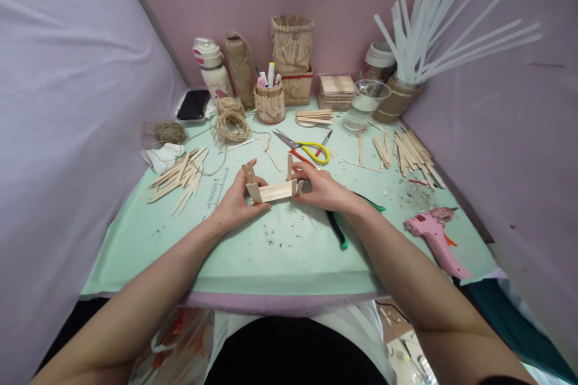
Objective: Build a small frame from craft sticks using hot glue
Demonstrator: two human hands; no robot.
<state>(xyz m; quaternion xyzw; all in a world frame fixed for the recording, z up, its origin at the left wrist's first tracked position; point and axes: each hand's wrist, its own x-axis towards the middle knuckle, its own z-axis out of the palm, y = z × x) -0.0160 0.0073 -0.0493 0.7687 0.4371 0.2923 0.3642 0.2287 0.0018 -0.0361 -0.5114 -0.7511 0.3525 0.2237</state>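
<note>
Between my two hands is a small craft-stick frame (276,192), with a flat slatted middle and short upright sticks at both ends. My left hand (237,200) grips its left end, thumb along the lower front edge. The fingers of my right hand (318,186) close round the right end, and part of that end is hidden behind them. Just behind the right hand lie scissors (311,150) with yellow and red handles. Pliers with green and black handles (336,230) lie partly under my right wrist.
Loose craft sticks lie in a left pile (180,177) and a right pile (415,156). A pink glue gun (436,234) rests at the right edge. Twine (230,123), a pen holder (270,103), a water cup (361,111) and a tube of white glue sticks (397,99) stand farther back.
</note>
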